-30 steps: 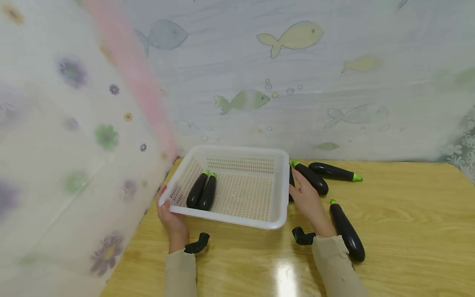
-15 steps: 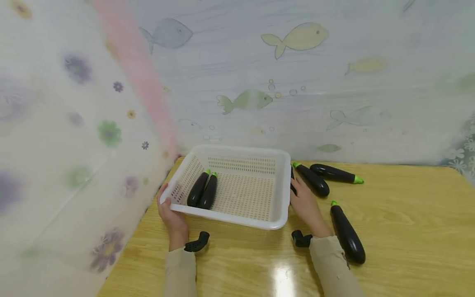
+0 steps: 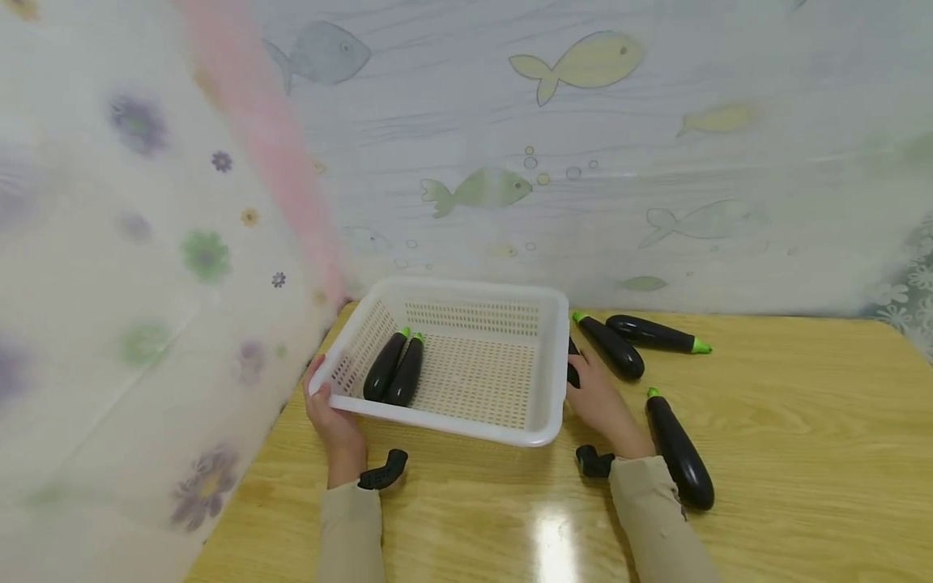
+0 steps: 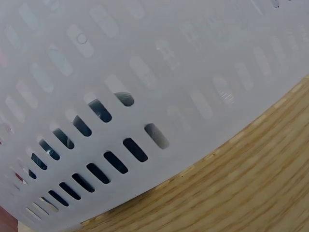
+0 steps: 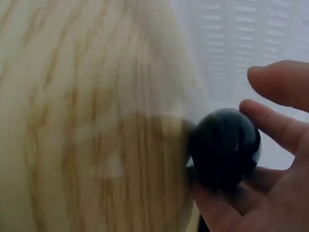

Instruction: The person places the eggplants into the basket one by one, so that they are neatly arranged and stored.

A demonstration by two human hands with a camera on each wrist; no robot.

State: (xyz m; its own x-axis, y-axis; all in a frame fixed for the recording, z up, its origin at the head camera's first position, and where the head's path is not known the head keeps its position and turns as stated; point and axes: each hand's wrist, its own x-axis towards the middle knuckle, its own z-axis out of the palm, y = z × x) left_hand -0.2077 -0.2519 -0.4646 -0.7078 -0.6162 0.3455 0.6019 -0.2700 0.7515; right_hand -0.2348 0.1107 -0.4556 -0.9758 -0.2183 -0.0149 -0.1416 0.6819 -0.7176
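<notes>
I record the left hand [image 3: 334,419] gripping the white basket [image 3: 452,423] by its rim; the right hand's [image 3: 601,402] fingers curl round a black eggplant [image 5: 223,145].

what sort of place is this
Probably an indoor corner set up as a tabletop workspace, though the wider room is out of view. A wood-grain table stands before a fish-patterned backdrop, with a flower-patterned covering closing off the left side.
</notes>
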